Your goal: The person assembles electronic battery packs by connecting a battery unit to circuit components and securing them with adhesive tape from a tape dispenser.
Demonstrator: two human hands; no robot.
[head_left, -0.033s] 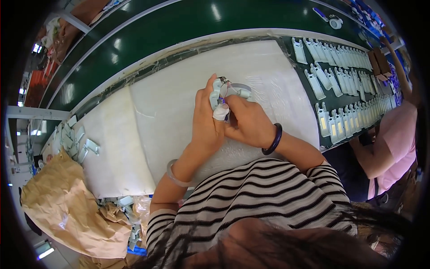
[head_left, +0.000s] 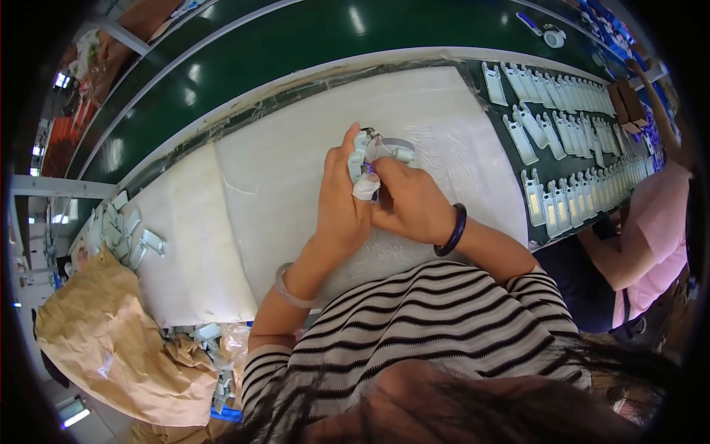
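Head view: left hand (head_left: 336, 200) grips pale housing (head_left: 356, 159) above mat (head_left: 296, 140), wrapped thumb (head_left: 366, 186) at its near end. Right hand (head_left: 418, 200) is curled just right of it; cannot tell what its fingertips pinch. Wires (head_left: 379, 142) show at housing's far end. Paper bag (head_left: 118, 340) near left; co-worker (head_left: 662, 229) right.
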